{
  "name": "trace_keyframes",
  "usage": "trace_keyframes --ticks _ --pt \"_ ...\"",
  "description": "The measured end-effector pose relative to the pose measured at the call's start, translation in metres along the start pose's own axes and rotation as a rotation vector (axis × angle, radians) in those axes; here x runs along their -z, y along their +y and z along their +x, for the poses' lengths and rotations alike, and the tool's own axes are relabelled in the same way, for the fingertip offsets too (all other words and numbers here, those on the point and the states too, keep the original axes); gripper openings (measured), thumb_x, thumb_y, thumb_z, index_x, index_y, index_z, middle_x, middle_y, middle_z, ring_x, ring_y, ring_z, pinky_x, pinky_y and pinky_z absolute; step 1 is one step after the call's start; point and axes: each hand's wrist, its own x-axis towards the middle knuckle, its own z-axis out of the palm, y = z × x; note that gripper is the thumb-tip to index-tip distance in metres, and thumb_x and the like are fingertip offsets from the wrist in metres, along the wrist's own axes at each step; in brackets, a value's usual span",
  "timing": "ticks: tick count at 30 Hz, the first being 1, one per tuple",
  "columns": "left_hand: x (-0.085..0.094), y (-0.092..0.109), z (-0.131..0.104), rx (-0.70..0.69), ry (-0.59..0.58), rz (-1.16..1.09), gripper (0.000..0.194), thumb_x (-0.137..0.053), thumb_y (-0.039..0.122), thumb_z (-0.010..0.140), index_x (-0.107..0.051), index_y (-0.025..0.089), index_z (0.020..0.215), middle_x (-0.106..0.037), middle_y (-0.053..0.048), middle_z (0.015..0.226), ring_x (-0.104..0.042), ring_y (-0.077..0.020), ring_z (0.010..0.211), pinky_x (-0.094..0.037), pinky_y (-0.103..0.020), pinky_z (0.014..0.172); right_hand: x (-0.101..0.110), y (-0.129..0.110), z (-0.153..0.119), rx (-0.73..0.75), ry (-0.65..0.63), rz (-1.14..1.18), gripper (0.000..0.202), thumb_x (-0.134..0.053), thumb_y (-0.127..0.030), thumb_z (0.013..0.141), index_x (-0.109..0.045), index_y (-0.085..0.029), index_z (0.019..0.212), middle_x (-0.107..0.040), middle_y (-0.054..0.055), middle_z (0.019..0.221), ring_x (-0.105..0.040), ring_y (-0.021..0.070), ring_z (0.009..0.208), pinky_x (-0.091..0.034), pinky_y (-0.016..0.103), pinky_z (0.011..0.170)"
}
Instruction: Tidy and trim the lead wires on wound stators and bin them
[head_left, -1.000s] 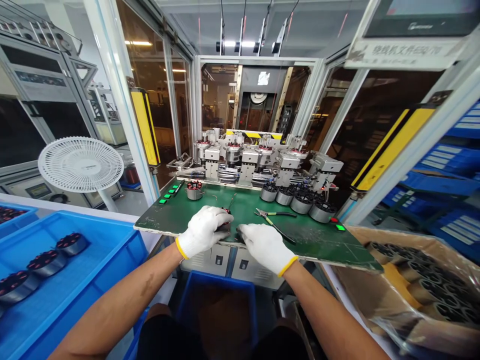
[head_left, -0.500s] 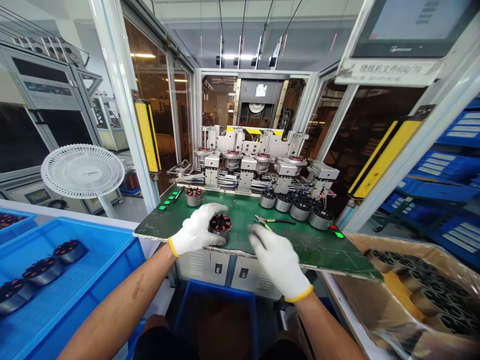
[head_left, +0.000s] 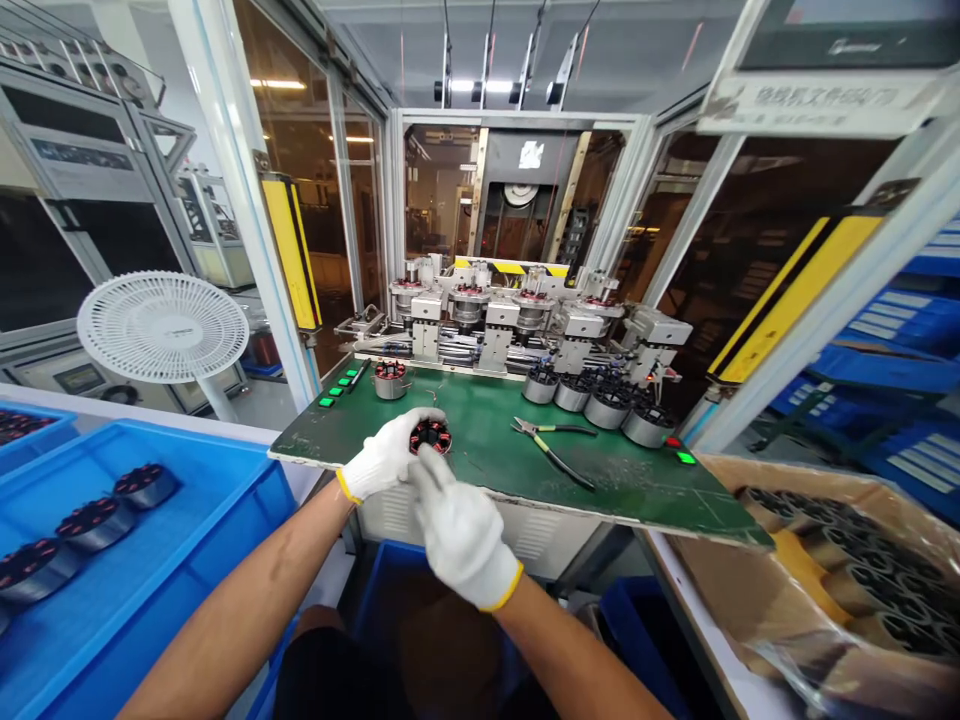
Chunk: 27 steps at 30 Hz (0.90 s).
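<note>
In the head view, my left hand (head_left: 386, 455) holds a wound stator (head_left: 431, 437), fingers curled around it, at the front edge of the green bench (head_left: 487, 420). My right hand (head_left: 466, 535) has its blurred fingers at the stator's near side; whether they grip anything, I cannot tell. Spread pliers (head_left: 534, 430) lie right of the bench's middle; a second wound stator (head_left: 390, 382) stands at its back left.
</note>
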Motion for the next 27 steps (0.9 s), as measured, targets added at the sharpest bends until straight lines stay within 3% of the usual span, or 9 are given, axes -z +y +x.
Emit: trace_keyframes --ticks 4,7,11,14,17,20,24,26,27 --pt "0.001 -0.003 0.002 0.049 0.004 0.052 0.068 -0.071 0.023 0.055 -0.052 0.020 0.120 -0.063 -0.006 0.114 -0.061 -0.0246 0.103 -0.049 -0.037 0.093 -0.011 0.015 0.020 -0.257 0.086 -0.051 0.044 -0.031 -0.033 0.096 -0.040 -0.026 0.138 -0.033 0.003 0.149 -0.062 0.0157 0.075 -0.044 0.029 0.063" --pt "-0.001 -0.004 0.004 0.037 0.022 0.070 0.066 -0.073 0.027 0.055 -0.054 0.023 0.118 -0.063 -0.004 0.113 -0.061 -0.0238 0.102 -0.049 -0.036 0.092 -0.012 0.010 0.025 -0.362 0.126 -0.090 0.039 -0.033 -0.031 0.097 -0.046 -0.024 0.133 -0.046 0.008 0.140 -0.063 0.0179 0.080 -0.043 0.029 0.066" --pt "-0.002 -0.005 0.004 0.030 0.033 0.076 0.066 -0.073 0.027 0.054 -0.055 0.025 0.117 -0.064 -0.001 0.112 -0.062 -0.0226 0.100 -0.050 -0.033 0.090 -0.003 -0.003 0.030 -0.494 0.065 -0.157 0.033 -0.030 -0.027 0.097 -0.054 -0.023 0.120 -0.061 0.009 0.114 -0.062 0.0176 0.070 -0.037 0.028 0.054" --pt "-0.001 -0.003 0.003 0.056 0.035 0.084 0.068 -0.074 0.028 0.053 -0.055 0.025 0.117 -0.065 -0.002 0.112 -0.063 -0.0233 0.100 -0.051 -0.033 0.089 0.002 -0.006 0.032 -0.533 0.047 -0.216 0.034 -0.029 -0.028 0.097 -0.051 -0.021 0.122 -0.061 0.012 0.106 -0.060 0.0171 0.062 -0.033 0.028 0.048" --pt "0.001 -0.002 0.003 0.070 0.025 0.087 0.068 -0.075 0.032 0.054 -0.055 0.026 0.118 -0.065 -0.002 0.112 -0.062 -0.0240 0.100 -0.050 -0.034 0.089 0.006 0.004 0.032 -0.491 0.009 -0.159 0.029 -0.031 -0.026 0.095 -0.057 -0.017 0.106 -0.062 0.012 0.090 -0.060 0.0187 0.063 -0.035 0.027 0.052" --pt "0.000 -0.003 0.004 0.064 0.012 0.070 0.066 -0.075 0.034 0.055 -0.055 0.025 0.117 -0.065 -0.002 0.110 -0.063 -0.0236 0.099 -0.051 -0.034 0.088 0.010 0.021 0.034 -0.432 -0.062 0.205 0.027 -0.037 -0.028 0.092 -0.058 -0.017 0.080 -0.059 0.007 0.072 -0.057 0.0171 0.065 -0.037 0.026 0.058" --pt "-0.003 -0.006 0.005 0.046 0.030 0.057 0.064 -0.073 0.030 0.055 -0.055 0.025 0.116 -0.066 -0.001 0.109 -0.064 -0.0217 0.097 -0.051 -0.031 0.086 0.008 0.039 0.040 -0.562 -0.341 1.162 0.034 -0.033 -0.036 0.090 -0.052 -0.018 0.069 -0.045 -0.002 0.053 -0.038 0.0094 0.043 -0.030 0.021 0.046" --pt "-0.003 -0.006 0.004 0.050 0.033 0.074 0.064 -0.072 0.028 0.054 -0.055 0.026 0.116 -0.066 0.000 0.110 -0.064 -0.0219 0.097 -0.051 -0.032 0.087 0.007 0.046 0.040 -0.587 -0.409 1.360 0.037 -0.029 -0.040 0.090 -0.054 -0.017 0.074 -0.045 -0.002 0.054 -0.035 0.0089 0.041 -0.029 0.020 0.042" --pt "-0.002 -0.005 0.003 0.054 0.027 0.077 0.064 -0.072 0.028 0.054 -0.056 0.026 0.116 -0.065 0.000 0.110 -0.063 -0.0221 0.097 -0.050 -0.032 0.088 0.007 0.050 0.039 -0.570 -0.401 1.322 0.038 -0.027 -0.040 0.090 -0.055 -0.017 0.078 -0.049 -0.001 0.058 -0.038 0.0093 0.042 -0.030 0.021 0.042"
